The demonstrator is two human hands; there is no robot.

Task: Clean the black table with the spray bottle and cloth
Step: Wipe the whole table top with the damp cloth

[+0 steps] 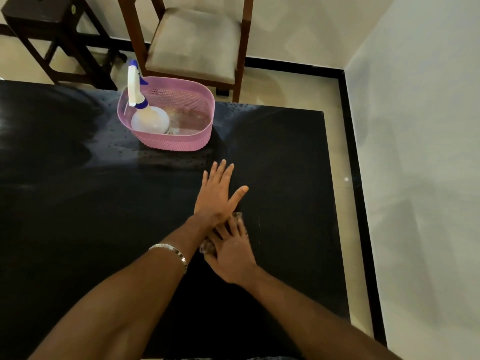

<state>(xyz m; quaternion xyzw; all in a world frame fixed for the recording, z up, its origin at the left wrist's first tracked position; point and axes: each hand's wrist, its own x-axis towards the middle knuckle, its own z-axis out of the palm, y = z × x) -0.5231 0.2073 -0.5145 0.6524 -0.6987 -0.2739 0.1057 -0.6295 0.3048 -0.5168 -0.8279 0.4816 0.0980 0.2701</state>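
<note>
R hand point(231, 255) lies flat on cloth point(237, 217), fingers spread, pressing, no pinch. Cloth: likely soft, light, limp; drive it w/ palm pressure. L hand point(218, 196) just beyond, fingers straight, holding nothing, over table point(285, 157). Spray bottle point(149, 118) stands in basket point(181, 142), far side.

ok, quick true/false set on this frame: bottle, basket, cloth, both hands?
1. The bottle stands in the pink basket. True.
2. The right hand presses on the cloth. True.
3. The left hand holds the bottle. False: the left hand is flat with straight fingers over the table and holds nothing.
4. The basket sits on the chair. False: it is on the table.
5. A bracelet is on the left forearm. True.
</note>
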